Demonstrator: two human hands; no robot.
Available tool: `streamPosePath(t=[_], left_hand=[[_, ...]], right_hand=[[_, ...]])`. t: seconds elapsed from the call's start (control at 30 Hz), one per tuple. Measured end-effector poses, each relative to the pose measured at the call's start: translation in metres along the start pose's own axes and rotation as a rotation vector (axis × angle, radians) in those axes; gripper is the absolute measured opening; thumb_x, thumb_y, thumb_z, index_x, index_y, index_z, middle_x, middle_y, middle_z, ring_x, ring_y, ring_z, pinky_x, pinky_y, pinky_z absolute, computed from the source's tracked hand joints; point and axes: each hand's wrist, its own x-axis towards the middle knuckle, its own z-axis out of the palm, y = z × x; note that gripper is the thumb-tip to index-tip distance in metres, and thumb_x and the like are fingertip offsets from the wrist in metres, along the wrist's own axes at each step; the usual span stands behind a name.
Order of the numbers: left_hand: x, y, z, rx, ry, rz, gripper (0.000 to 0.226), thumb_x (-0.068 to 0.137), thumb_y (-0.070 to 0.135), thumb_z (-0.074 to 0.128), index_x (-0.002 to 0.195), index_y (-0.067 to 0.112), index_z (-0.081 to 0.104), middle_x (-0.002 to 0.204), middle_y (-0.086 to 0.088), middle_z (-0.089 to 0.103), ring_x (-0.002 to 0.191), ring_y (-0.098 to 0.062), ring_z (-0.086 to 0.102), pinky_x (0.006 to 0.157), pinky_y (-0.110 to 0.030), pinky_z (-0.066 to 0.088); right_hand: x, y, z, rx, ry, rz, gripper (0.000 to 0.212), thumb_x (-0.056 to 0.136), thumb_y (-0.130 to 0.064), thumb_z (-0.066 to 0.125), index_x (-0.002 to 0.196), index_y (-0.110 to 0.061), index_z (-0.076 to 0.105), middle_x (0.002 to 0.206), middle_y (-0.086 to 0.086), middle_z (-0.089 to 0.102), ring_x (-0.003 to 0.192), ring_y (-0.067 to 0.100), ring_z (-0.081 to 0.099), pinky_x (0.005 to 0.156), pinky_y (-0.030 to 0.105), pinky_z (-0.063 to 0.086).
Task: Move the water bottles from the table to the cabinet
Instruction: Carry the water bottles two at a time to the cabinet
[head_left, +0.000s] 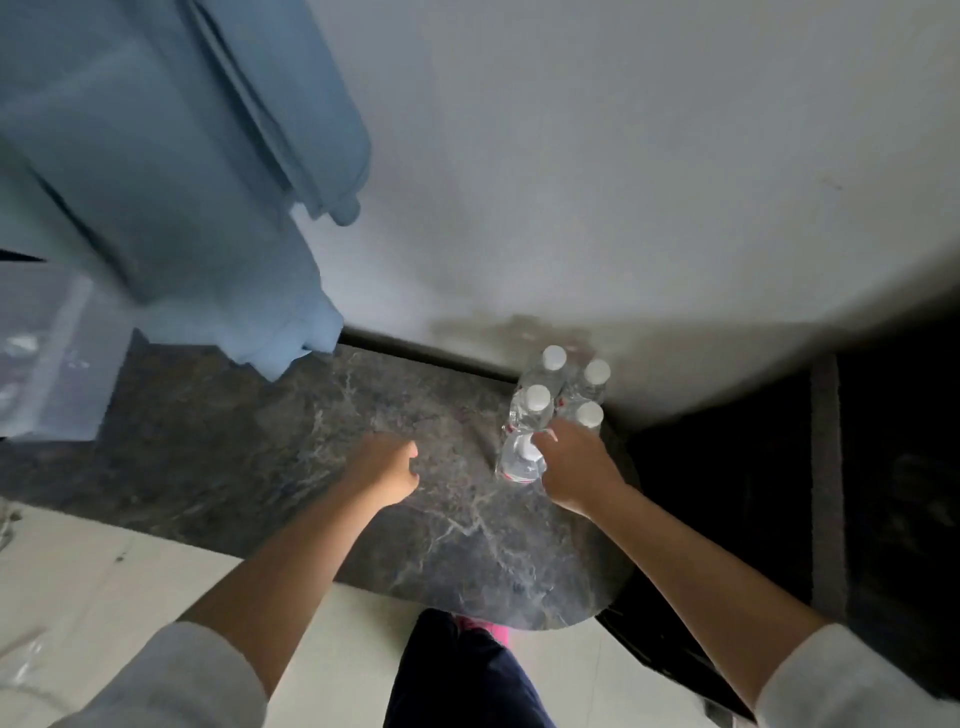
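Nearest: light floor (156, 582) below the camera; a dark trouser leg (467, 680) and a pink shoe tip (491, 631) sit just under the table's near rim; pale sleeves (171, 680) cover both upper forearms.

Table (467, 545): dark marbled top, rounded near-right edge curving past the right forearm; its far edge meets the white wall (623, 156) along a thin dark gap; right of the rim, a dark, poorly lit area, contents not legible. The middle and left of the tabletop lie bare, open room between the 2 hands.

Left hand (387, 467): over the bare marble, well apart from the bottles; fingers curled loosely inward, holding nothing; contact with the surface cannot be told.

Right hand (576, 467): at the near side of the bottle cluster; fingers (545, 441) wrapped over the nearest water bottle (519, 460), clamped on its upper part so its cap is hidden; the bottle appears tilted, base toward the camera.

Behind it: 4 more water bottles (563, 395), clear with white caps, upright in a tight 2-by-2 group at the table's far-right corner, touching or nearly touching the wall.

Farthest left: a blurred pale blue fabric (171, 156) hangs over the table's far-left end; a translucent object (47, 353) at the left margin is too blurred to identify.
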Motion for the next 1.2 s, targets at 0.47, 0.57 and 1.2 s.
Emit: streamPosePath(t=[0.47,0.57,1.2], left_hand=[[-0.238,-0.205,-0.021,-0.147,0.333,-0.610,0.038,0.096,0.027,0.044,0.133,0.019,0.049,0.139,-0.005,0.047,0.133,-0.025,0.038,0.108,-0.036,0.033],[-0.296,-0.255,-0.004,-0.155,0.334,-0.787,0.040,0.095,0.027,0.045,0.134,0.020,0.048,0.140,-0.007,0.046,0.134,-0.026,0.036,0.108,-0.038,0.033],[-0.622,-0.518,0.045,-0.326,0.709,-1.402,0.036,0.093,0.019,0.045,0.126,0.011,0.056,0.130,-0.012,0.049,0.124,-0.030,0.043,0.100,-0.039,0.040]], right_hand=[[-0.015,-0.302,-0.092,-0.119,0.183,-0.782,0.040,0.093,-0.014,0.041,0.130,-0.011,0.054,0.136,0.010,0.054,0.127,0.026,0.049,0.106,0.034,0.038],[-0.041,-0.383,-0.093,-0.118,0.236,-0.876,0.037,0.094,-0.017,0.040,0.128,-0.010,0.054,0.132,0.011,0.056,0.122,0.028,0.052,0.097,0.036,0.045],[-0.241,-0.820,-0.078,0.033,0.464,-1.352,0.027,0.089,-0.014,0.046,0.098,0.002,0.066,0.103,0.022,0.063,0.098,0.037,0.059,0.068,0.029,0.036]])
